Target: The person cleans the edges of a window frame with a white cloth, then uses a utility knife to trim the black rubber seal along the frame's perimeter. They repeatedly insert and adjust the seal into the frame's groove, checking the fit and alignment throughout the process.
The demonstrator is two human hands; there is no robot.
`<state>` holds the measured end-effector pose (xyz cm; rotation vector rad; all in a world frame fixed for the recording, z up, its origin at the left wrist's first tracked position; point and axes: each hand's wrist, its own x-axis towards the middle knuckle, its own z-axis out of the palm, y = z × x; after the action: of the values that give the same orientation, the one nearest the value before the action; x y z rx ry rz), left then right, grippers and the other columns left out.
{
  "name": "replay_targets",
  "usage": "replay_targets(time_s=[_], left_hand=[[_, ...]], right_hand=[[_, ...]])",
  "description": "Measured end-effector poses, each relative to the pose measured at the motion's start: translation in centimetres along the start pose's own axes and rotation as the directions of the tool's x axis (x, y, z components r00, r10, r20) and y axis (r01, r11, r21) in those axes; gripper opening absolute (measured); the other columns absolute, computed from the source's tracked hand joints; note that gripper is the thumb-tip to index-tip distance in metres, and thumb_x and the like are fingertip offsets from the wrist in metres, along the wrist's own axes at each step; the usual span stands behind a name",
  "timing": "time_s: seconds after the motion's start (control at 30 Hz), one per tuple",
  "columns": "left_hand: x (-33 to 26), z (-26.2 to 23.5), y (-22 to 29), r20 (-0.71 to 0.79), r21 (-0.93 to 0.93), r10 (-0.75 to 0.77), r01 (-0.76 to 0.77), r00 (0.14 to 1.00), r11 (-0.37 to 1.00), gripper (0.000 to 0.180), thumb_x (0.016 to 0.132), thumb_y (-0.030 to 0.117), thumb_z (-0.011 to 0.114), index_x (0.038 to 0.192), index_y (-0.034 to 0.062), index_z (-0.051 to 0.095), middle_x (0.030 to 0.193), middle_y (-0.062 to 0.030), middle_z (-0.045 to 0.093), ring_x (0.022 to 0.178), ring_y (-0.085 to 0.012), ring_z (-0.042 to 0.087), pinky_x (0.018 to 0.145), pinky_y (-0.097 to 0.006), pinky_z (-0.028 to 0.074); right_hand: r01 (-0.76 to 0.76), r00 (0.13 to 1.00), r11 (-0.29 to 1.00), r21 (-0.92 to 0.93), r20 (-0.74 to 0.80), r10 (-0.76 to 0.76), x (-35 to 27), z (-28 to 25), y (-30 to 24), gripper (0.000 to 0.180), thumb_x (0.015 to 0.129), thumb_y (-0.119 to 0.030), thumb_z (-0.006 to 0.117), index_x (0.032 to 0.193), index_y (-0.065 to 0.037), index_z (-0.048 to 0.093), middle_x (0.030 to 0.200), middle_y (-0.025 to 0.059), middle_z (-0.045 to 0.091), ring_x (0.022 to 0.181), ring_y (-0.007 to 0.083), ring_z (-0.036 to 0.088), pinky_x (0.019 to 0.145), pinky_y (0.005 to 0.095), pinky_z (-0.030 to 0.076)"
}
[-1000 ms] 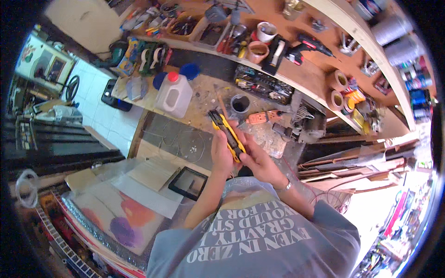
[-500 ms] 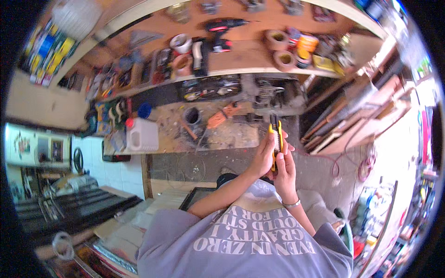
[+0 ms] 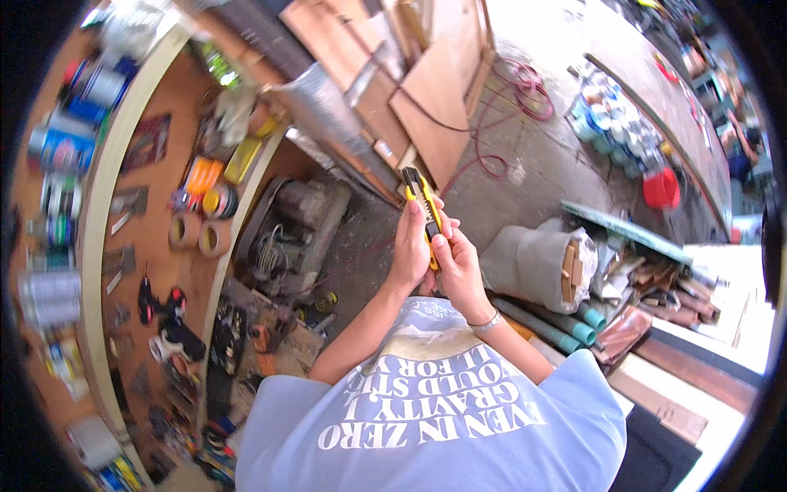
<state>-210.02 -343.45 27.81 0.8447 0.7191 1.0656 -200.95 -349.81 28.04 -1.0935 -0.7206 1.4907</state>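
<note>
Left hand (image 3: 412,244) and right hand (image 3: 457,268) are both clamping a yellow knife (image 3: 421,209) at frame centre, blade end tilting up-left, seemingly so a thumb can be working its slider.

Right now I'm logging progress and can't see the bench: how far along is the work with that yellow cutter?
Done: the yellow utility knife is picked up, off the cluttered workbench. In hand: the left hand grips its body while the right hand works at its lower end, both held at chest height. Whether the blade is out is too small to tell. Left: no cutting shows; nothing lies under the knife, and the boards stand untouched.
</note>
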Motion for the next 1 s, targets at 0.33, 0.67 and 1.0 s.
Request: replay_targets(time_s=[0.33,0.67,1.0], left_hand=[[13.3,8.6,-3.5,0.239,-0.156,-0.184,0.225,0.953,0.962,0.054,0.11,0.054,0.028,0.117,0.0052,0.049,0.075,-0.0061,0.057,0.072,-0.0221,0.067,0.074,-0.036,0.059],[27.8,12.7,-5.5,0.079,0.01,-0.253,0.253,0.964,0.967,0.047,0.112,0.049,0.031,0.106,0.0061,0.049,0.066,-0.0047,0.054,0.057,-0.0168,0.059,0.066,-0.038,0.061],[43.2,20.5,-12.1,0.134,0.149,-0.336,0.316,0.932,0.937,0.045,0.113,0.042,0.032,0.103,0.0028,0.05,0.065,-0.0074,0.057,0.055,-0.0185,0.063,0.055,-0.031,0.056]], right_hand=[[0.124,0.963,0.992,0.024,-0.243,-0.114,5.3,-9.0,-5.2,0.037,0.109,-0.017,0.049,0.142,0.0,0.044,0.081,0.0026,0.059,0.061,0.0078,0.055,0.055,0.0218,0.046],[-0.026,0.923,0.991,-0.133,-0.385,-0.027,18.0,-14.5,-10.1,0.043,0.101,-0.008,0.038,0.144,-0.002,0.039,0.082,0.0007,0.053,0.06,0.006,0.046,0.053,0.0222,0.041],[-0.066,0.861,0.997,0.026,-0.504,0.07,29.2,-26.2,-16.2,0.046,0.099,-0.007,0.038,0.144,0.0,0.041,0.08,0.0024,0.057,0.054,0.0058,0.046,0.047,0.0239,0.04]])
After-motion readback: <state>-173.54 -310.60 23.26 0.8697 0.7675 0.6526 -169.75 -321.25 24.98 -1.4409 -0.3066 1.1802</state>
